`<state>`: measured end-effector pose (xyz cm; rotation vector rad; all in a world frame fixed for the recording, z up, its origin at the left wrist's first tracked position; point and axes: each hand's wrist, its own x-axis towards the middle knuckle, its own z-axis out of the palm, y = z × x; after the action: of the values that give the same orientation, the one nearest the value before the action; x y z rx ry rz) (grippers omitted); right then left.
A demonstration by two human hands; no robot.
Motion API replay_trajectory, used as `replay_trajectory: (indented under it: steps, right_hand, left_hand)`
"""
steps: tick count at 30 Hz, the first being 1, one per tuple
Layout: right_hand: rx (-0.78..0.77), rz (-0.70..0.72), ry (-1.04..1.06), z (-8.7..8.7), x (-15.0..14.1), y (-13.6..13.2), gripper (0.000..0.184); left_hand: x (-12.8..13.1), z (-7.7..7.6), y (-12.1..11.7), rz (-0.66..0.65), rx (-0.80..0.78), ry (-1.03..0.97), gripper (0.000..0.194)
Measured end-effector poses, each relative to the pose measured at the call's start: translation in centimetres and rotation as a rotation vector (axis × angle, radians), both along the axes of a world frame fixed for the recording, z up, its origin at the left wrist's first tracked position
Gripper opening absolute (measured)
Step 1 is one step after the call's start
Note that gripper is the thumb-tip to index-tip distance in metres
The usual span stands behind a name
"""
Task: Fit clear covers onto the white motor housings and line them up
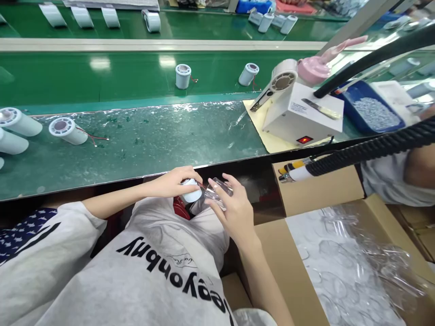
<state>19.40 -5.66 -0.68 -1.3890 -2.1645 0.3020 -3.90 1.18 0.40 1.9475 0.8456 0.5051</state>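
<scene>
My left hand is closed around a small white cylinder, held over my lap just in front of the bench edge. Red wire shows between it and the clear part. In my right hand is a clear plastic cup-like piece, gripped between thumb and fingers. The two pieces are close together, end towards end; whether they touch I cannot tell. On the bench to the left lies a similar white cylinder with a slotted ring end and thin red and black wires.
More white cylinders stand on the green conveyor belt. A white box device with a lit red switch sits right, near a blue tray of pellets. A black corrugated hose hangs above an open carton of clear plastic pieces.
</scene>
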Motion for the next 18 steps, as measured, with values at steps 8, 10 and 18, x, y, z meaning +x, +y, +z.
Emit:
replay_trajectory:
  steps: [8,10,18]
  right_hand:
    - [-0.283,0.043,0.29,-1.2,-0.7,0.6,0.011]
    - [-0.305,0.015,0.383,-0.9,-0.9,0.4,0.015]
    - [-0.312,-0.102,0.581,0.2,-0.5,-0.6,0.028]
  left_hand:
    - [0.3,0.3,-0.5,0.029,0.073,0.027,0.022]
    - [0.4,0.1,-0.5,0.076,0.069,-0.021,0.031]
    - [0.5,-2.4,-0.8,0.006,0.074,-0.123,0.064]
